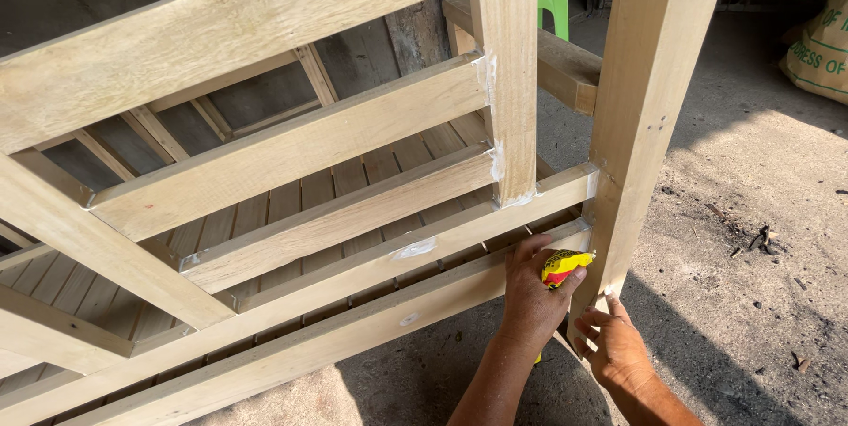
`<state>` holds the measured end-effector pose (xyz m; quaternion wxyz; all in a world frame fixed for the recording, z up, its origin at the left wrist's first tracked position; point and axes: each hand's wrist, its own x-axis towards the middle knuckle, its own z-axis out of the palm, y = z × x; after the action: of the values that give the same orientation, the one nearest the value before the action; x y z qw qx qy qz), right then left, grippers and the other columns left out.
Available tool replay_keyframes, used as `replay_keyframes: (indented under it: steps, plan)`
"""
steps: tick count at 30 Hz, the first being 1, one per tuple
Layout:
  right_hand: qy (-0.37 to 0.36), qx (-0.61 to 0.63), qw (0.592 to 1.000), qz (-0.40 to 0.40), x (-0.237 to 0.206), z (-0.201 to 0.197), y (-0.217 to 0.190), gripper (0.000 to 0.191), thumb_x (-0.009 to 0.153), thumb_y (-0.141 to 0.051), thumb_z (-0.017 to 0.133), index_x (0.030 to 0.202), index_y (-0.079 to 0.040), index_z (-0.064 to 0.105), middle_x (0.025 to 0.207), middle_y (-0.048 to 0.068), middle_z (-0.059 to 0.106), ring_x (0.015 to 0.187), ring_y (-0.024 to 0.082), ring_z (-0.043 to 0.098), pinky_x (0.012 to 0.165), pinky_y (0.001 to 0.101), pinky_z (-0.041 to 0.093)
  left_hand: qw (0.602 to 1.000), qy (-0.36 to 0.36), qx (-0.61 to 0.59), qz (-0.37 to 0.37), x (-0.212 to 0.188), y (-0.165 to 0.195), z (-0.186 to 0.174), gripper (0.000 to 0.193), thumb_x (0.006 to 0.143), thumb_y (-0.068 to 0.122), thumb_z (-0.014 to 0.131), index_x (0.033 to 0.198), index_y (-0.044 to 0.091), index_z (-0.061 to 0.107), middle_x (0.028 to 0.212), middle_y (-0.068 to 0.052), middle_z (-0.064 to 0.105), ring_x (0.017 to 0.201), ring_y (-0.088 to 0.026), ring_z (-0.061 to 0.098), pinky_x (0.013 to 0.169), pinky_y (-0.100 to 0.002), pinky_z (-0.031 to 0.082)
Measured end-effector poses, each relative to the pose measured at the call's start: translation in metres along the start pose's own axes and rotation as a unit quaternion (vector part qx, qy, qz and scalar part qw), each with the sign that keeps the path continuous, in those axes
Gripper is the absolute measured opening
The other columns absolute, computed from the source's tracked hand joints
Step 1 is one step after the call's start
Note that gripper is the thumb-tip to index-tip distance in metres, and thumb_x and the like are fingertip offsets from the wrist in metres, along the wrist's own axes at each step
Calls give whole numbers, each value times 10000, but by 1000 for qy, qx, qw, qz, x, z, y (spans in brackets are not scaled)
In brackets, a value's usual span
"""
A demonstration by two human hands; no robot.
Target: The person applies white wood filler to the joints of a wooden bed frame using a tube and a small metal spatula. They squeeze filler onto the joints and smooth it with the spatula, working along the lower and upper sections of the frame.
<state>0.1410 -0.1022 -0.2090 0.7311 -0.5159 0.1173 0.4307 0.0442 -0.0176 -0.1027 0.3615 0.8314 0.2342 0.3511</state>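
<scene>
Head view: left hand (533, 298) closed round small yellow-and-red squeeze tube (563, 265), nozzle pressed at joint where lower rail (371, 320) meets upright post (640, 117) of pale unfinished wooden frame (291, 148). Right hand (618, 346) empty, fingers spread, fingertips touching post base. White filler smeared on joints. Sandy ground (751, 285) beneath; sack (821, 46) far right.

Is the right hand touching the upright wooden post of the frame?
Touching. The head view shows the right hand with its fingertips pressed against the foot of the upright wooden post, no gap visible.
</scene>
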Motion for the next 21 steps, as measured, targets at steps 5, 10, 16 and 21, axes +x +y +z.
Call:
replay_keyframes:
  steps: [5,10,16,21]
  plan:
    - [11,-108,993,-33,0,15,-1,915,960,16,589,1679,-353,162,1178,155,624,955,242,513,817,414,433,1000,-2,2,-7,0,1,-1,286,880,280,814,1090,90,773,1354,-69,559,1315,-274,493,1090,-436,455]
    - [-12,-175,981,-85,-1,24,6,770,936,50,589,1598,-205,290,1195,206,635,938,236,584,750,325,507,999,-22,2,-24,0,2,-2,302,887,288,810,1097,78,755,1379,-70,530,1322,-274,484,1096,-440,453]
    - [-91,-49,995,1,-2,25,5,595,1026,-416,398,1506,-68,354,1164,205,624,1050,222,593,884,322,527,999,-28,5,-24,0,2,-4,302,888,285,808,1099,75,756,1391,-68,528,1321,-277,487,1098,-445,450]
    - [-60,-201,973,-91,-5,31,6,393,1051,-144,441,1436,-79,401,1190,180,617,1084,220,571,997,359,485,1000,-26,5,-15,0,0,-5,281,881,266,816,1081,75,763,1383,-72,542,1324,-280,492,1099,-448,450]
